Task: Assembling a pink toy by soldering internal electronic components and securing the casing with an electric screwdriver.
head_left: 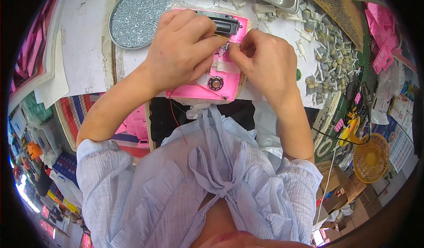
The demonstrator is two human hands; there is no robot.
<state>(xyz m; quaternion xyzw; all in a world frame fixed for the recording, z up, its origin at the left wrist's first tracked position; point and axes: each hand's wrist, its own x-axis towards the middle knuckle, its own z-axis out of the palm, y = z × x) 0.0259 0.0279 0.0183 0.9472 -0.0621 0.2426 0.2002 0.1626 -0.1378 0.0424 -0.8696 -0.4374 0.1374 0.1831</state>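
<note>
A pink plastic casing (231,81) lies on the table in front of me. It holds a black elongated part (226,26) at its far end and a small round black speaker-like disc (215,83) near its close end. My left hand (180,44) rests over the casing's left side with its fingers curled and thumb stretched toward the middle; what they grip is hidden. From the right, my right hand (267,62) pinches a small silver part (228,46) over the casing, close to the left fingertips. A thin red wire (173,112) hangs off the near edge.
A round tray (111,32) of small metal screws stands at the back left, and a metal pan (289,0) at the back. Many small white-and-grey parts (329,64) are heaped on the right, beside a brown board (335,11). A yellow basket (371,157) sits lower right.
</note>
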